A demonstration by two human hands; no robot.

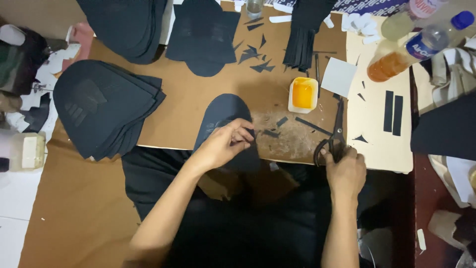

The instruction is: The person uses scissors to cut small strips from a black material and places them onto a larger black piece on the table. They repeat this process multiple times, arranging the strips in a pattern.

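Scissors (333, 134) beside yellow glue tub (303, 94)

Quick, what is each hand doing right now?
Left hand: closed, pinching the dark fabric piece.
Right hand: closed on the black scissors.

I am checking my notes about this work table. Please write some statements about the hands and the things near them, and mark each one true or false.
1. The left hand pinches the dark rounded fabric piece. True.
2. The right hand holds a brush. False: it grips the black scissors.
3. The small white tub holds orange-yellow glue. True.
4. The stack of dark cut pieces lies to the right of the scissors. False: it lies far to their left.
5. Two black strips lie on the pale board. True.
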